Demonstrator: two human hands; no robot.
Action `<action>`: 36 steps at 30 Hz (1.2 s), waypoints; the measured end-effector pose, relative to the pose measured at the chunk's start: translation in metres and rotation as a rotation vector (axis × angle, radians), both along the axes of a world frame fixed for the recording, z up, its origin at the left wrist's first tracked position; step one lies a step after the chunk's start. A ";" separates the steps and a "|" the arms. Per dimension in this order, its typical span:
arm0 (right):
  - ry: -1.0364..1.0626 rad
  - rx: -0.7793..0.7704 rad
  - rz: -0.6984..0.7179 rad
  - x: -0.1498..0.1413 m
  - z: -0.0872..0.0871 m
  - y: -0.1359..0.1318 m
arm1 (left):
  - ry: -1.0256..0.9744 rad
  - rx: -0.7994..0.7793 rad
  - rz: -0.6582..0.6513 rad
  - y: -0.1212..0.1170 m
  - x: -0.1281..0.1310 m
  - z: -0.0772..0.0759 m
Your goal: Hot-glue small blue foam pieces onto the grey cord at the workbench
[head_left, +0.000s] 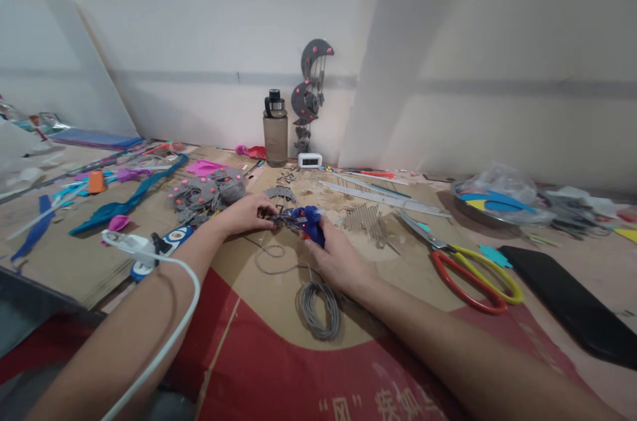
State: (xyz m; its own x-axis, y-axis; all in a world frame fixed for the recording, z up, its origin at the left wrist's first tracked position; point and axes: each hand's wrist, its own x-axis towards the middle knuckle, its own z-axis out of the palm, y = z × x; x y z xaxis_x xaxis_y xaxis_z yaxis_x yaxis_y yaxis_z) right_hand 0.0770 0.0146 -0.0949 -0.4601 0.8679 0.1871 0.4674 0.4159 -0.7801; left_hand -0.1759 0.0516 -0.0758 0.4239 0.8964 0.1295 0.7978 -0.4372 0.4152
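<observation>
My right hand [334, 253] grips a blue glue gun [309, 222], its nozzle pointing left. My left hand [250, 214] is closed, fingertips pinched right by the nozzle on a small dark piece that I cannot make out clearly. Just beyond the fingers lies a grey curved piece [281, 194]. A coil of grey cord [319, 311] rests on the cardboard [279, 328] below my right hand, with a loose strand looping up toward my left fingers. To the left of the left hand is a heap of grey pieces with pink and orange dots [206, 195].
Scissors with red and yellow handles [468, 275] and a black phone [567, 298] lie at right. A bottle [275, 132] and small white clock [309, 161] stand behind. A white cable [192, 305] crosses over my left forearm. A metal tray [472, 212] sits further right.
</observation>
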 end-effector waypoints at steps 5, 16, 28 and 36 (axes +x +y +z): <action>0.001 -0.011 -0.017 -0.001 0.001 0.000 | 0.004 -0.003 -0.017 -0.001 0.001 0.001; 0.007 0.023 0.011 -0.004 0.000 0.001 | 0.001 0.006 -0.005 -0.002 0.001 0.002; 0.010 -0.001 0.013 -0.003 0.000 0.001 | -0.067 -0.087 0.063 -0.002 -0.009 0.003; 0.040 -0.013 0.011 -0.002 0.000 0.001 | -0.049 0.001 -0.043 0.004 -0.012 -0.002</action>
State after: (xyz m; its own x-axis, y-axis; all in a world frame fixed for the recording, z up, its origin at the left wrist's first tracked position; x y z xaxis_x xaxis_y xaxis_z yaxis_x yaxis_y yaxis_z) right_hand 0.0749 0.0160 -0.0952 -0.4618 0.8654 0.1946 0.4309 0.4106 -0.8036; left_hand -0.1880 0.0558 -0.0774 0.4548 0.8775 0.1523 0.7569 -0.4709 0.4531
